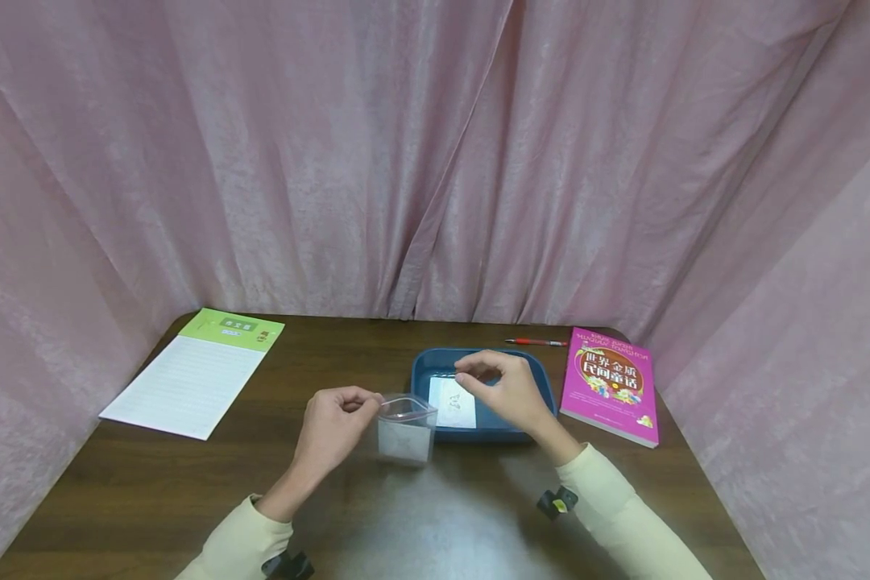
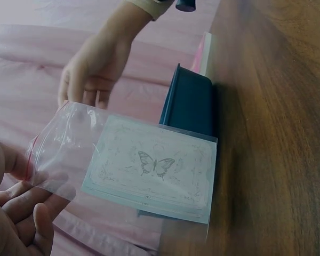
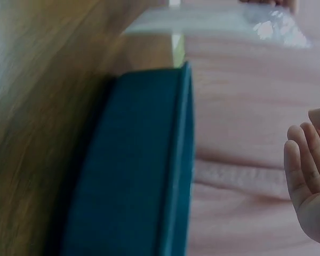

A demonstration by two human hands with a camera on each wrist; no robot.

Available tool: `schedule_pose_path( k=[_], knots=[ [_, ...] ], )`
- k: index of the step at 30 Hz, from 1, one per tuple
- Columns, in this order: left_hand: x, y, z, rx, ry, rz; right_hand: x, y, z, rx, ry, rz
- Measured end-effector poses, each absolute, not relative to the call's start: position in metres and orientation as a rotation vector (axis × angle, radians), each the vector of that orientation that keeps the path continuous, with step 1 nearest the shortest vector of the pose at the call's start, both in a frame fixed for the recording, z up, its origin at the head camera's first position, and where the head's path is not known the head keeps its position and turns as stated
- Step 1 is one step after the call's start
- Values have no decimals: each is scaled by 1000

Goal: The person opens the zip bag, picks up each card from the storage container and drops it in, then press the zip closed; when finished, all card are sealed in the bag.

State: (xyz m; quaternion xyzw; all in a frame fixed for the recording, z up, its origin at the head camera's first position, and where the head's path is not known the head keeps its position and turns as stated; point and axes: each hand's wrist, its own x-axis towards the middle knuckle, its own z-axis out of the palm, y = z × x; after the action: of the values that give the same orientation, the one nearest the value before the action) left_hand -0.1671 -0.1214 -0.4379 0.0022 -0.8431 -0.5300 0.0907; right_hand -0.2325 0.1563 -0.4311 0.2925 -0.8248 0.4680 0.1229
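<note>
My left hand pinches the top edge of a clear zip bag by one corner, its mouth slightly parted. Inside the bag sits a pale card printed with a butterfly, seen best in the left wrist view. Over the blue tray hovers my right hand, fingers loosely curved with nothing between them. A white card with a small dark drawing lies in the tray. The hand hides the tray's right part.
At the table's left lies a lined writing pad with a green top. On the right are a pink book and, behind the tray, a red pen. A pink curtain hangs along the table's back edge.
</note>
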Motion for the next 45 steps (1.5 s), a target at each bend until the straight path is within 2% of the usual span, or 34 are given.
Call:
schedule_pose_path(
  k=[10, 21, 32, 45],
  knots=[
    [-166, -122, -436, 5, -2496, -1594, -267, 163, -460, 734, -2588, 1358],
    [-165, -122, -436, 0, -2486, -1613, -297, 169, -487, 715, -2701, 1322],
    [-165, -122, -437, -5, -2493, -1624, -312, 177, -509, 688, -2891, 1174],
    [-163, -121, -438, -23, -2500, -1625, -317, 181, -515, 710, -3003, 1068]
  ],
)
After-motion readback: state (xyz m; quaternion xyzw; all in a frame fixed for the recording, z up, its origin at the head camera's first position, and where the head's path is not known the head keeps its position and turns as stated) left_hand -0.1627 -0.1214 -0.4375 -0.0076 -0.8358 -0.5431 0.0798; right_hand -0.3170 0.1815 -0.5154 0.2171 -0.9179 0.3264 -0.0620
